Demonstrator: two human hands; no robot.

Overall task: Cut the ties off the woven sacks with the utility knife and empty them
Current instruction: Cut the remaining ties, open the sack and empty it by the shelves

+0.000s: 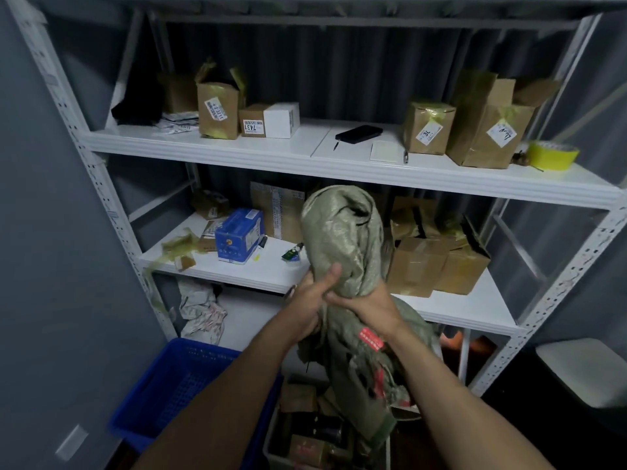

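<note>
left hand: fingers curled round crumpled olive-green woven plastic sack, thumb pressed upward on it | right hand: clasped round same bunched part, touching left hand | sack: held upright before white metal shelf, tail hanging below both hands

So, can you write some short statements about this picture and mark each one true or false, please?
1. Both the left hand and the right hand grip the sack. True.
2. The phone lies on the middle shelf. False: it lies on the upper shelf.
3. The tape is yellow and sits at the right end of the upper shelf. True.
4. The crate is red. False: it is blue.
</note>
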